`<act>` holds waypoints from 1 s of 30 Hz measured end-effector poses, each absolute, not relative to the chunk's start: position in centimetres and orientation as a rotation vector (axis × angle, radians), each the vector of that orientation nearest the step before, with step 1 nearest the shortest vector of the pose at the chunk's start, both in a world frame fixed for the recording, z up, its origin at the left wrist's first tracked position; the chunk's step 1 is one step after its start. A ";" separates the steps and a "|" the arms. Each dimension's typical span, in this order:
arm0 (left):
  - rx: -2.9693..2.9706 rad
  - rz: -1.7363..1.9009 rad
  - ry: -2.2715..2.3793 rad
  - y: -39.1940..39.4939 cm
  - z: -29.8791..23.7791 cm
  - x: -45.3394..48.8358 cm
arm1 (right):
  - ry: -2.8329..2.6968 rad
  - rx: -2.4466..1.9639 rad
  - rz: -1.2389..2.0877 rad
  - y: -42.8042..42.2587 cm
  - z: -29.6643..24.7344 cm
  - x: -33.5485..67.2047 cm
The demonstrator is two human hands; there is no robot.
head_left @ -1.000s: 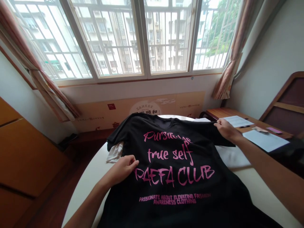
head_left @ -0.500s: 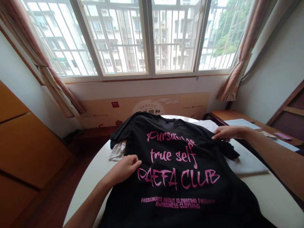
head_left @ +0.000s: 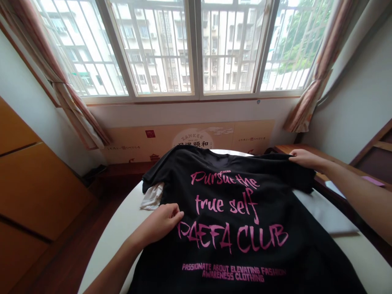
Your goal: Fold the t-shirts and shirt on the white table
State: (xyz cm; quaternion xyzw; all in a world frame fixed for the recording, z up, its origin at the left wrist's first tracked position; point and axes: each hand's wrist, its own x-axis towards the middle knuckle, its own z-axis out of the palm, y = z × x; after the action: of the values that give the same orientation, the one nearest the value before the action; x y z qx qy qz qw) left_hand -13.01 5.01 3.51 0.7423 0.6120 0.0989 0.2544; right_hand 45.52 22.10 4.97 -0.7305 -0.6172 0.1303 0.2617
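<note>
A black T-shirt (head_left: 220,253) with pink lettering lies spread over a round white table (head_left: 105,241), its neckline toward the window. My left hand (head_left: 169,217) is closed on the cloth at the left side of the chest, beside the lettering. On the far right, my right hand (head_left: 303,158) pinches the shirt's right sleeve and holds it stretched outward, raised off the table. White cloth (head_left: 152,197) shows under the left sleeve. Another folded white cloth (head_left: 326,214) lies under the right side of the shirt.
Behind the table stands a long beige printed panel (head_left: 137,143) below a barred window (head_left: 226,53). A wooden desk (head_left: 284,150) with papers is at the right. Orange-brown cabinets (head_left: 33,183) stand at the left. Curtains (head_left: 72,110) hang on both sides.
My right hand has moved right and away from me, pulling the sleeve out straight. The folds across the top lettering have flattened. My left hand stays nearly in place.
</note>
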 end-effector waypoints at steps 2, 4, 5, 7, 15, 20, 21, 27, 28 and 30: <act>2.010 0.264 1.668 5.0 3.6 -13.0 | -1.635 -2.117 0.163 23.0 4.3 45.6; 2.011 0.264 1.667 5.0 3.6 -13.0 | -1.573 -2.218 0.044 23.6 3.6 45.2; 2.012 0.266 1.667 4.9 3.5 -13.0 | -1.534 -2.255 -0.019 23.9 3.3 44.8; 2.012 0.277 1.667 4.8 3.3 -13.0 | -1.475 -2.321 -0.139 24.3 3.0 43.6; 1.946 0.722 1.844 7.5 4.0 -14.6 | -2.012 -2.043 -0.132 23.7 0.6 33.4; 2.116 0.872 2.333 14.9 5.5 -18.2 | -2.105 -2.041 0.105 21.0 -3.2 28.2; 2.097 0.776 2.408 16.2 5.6 -18.9 | -2.113 -2.052 0.104 20.6 -3.7 27.9; 1.879 0.498 2.426 19.8 5.8 -21.5 | -2.154 -2.051 0.117 20.0 -3.5 27.9; 1.844 0.533 2.483 19.9 6.0 -21.8 | -2.157 -2.053 0.118 20.0 -3.4 27.9; 1.768 0.630 2.581 20.2 6.9 -22.3 | -2.163 -2.059 0.113 20.1 -3.2 27.8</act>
State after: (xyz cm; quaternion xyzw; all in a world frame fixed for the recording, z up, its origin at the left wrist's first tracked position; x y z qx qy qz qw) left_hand -22.28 20.16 6.89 0.5537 0.8086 0.1973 -0.0249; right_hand 27.78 20.05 -3.23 -0.6869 -0.7217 0.0378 0.0766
